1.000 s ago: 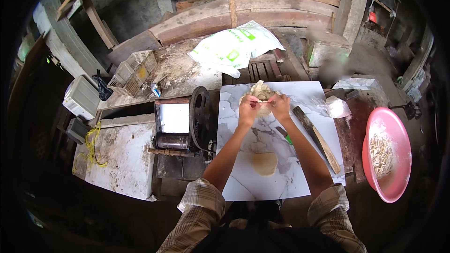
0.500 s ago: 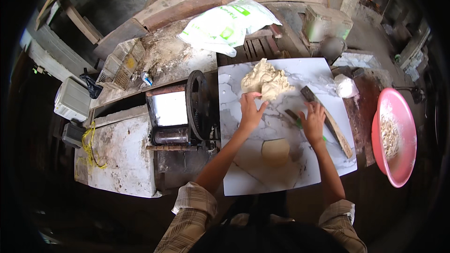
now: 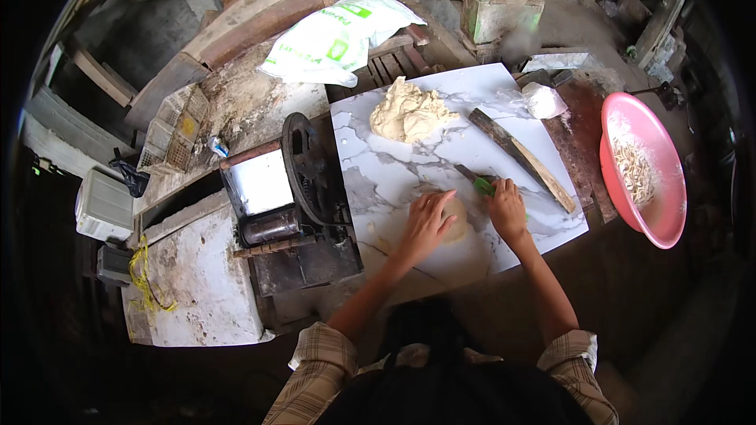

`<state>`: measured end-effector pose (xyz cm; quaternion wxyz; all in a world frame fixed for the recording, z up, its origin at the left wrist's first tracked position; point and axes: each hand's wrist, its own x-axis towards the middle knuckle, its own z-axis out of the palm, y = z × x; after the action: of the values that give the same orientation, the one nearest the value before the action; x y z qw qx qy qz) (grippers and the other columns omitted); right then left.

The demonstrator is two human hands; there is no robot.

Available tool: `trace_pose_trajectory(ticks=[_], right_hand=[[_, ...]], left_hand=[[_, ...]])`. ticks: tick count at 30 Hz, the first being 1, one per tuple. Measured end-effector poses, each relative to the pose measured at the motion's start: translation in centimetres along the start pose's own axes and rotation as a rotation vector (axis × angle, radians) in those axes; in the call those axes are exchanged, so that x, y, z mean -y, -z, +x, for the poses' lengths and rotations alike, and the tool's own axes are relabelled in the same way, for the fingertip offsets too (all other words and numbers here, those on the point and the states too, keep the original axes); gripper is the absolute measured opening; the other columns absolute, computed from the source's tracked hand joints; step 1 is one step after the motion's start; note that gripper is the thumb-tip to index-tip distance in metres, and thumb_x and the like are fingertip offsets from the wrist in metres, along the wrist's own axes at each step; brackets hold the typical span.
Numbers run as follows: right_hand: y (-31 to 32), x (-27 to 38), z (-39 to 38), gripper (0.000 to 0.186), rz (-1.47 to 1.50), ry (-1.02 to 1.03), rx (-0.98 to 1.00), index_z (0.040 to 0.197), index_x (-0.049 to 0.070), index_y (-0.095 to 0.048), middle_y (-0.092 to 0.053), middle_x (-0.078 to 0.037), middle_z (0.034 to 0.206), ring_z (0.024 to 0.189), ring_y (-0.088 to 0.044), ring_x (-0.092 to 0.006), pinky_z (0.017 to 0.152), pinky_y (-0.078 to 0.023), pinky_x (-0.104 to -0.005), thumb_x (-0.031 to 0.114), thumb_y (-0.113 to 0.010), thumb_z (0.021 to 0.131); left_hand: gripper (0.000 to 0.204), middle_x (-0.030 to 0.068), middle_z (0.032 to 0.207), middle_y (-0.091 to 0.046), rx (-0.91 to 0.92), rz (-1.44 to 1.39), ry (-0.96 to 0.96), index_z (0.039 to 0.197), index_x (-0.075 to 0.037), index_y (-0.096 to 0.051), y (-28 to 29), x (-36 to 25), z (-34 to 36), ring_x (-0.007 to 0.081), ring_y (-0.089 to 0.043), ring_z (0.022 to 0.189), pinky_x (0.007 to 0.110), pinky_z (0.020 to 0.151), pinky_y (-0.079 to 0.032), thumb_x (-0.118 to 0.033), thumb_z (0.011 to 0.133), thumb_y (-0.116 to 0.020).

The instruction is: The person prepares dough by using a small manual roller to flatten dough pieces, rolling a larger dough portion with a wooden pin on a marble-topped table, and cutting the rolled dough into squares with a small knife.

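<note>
A flattened round piece of dough [image 3: 456, 226] lies on the marble-patterned board [image 3: 378, 212] near its front edge. My left hand [image 3: 428, 224] is over its left part with the fingers stretched and apart, gripping nothing. To the right, my right hand [image 3: 506, 210] is closed round the green handle of a knife [image 3: 467, 174], whose dark blade points far left. Farther back on the board sits a large, rough lump of dough [image 3: 411, 112]. Right of the knife a long wooden stick [image 3: 523, 160] lies slantwise.
A hand-cranked roller machine [image 3: 272, 189] with a big black wheel stands left of the board. To the right are a pink basin [image 3: 663, 138] holding floury strips and a plastic bag of white powder [image 3: 543, 100]. A white-and-green sack [image 3: 335, 41] and plastic basket [image 3: 175, 130] lie behind.
My left hand has drawn back from the big lump onto the round dough piece. My right hand has closed on the knife's handle. The whole view has shifted and turned somewhat.
</note>
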<state>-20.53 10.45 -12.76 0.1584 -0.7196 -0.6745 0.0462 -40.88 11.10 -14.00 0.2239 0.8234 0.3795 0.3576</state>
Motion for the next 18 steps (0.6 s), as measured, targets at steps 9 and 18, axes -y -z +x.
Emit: trace_pose_trajectory(ticks=[9, 18], right_hand=[[2.6, 3.5, -4.0, 0.059, -0.009, 0.105, 0.231, 0.144, 0.016, -0.022, -0.062, -0.022, 0.083, 0.073, -0.063, -0.0399, 0.065, -0.051, -0.0491, 0.014, -0.045, 0.09], [3.8, 7.1, -6.4, 0.066, -0.125, 0.035, 0.285, 0.146, 0.013, -0.02, -0.062, -0.022, 0.084, 0.073, -0.065, -0.0365, 0.065, -0.053, -0.046, 0.005, -0.045, 0.085]], left_hand=[[0.056, 0.0069, 0.112, -0.062, -0.117, -0.026, -0.07, 0.131, -0.007, -0.04, -0.5, 2.1, 0.0, 0.0282, -0.056, 0.102, 0.039, 0.091, -0.04, -0.007, 0.08, -0.065], [0.052, 0.0106, 0.103, -0.064, -0.121, -0.143, -0.054, 0.127, -0.004, -0.042, -0.3, 2.2, 0.2, 0.0299, -0.058, 0.1, 0.039, 0.089, -0.042, 0.0, 0.079, -0.062]])
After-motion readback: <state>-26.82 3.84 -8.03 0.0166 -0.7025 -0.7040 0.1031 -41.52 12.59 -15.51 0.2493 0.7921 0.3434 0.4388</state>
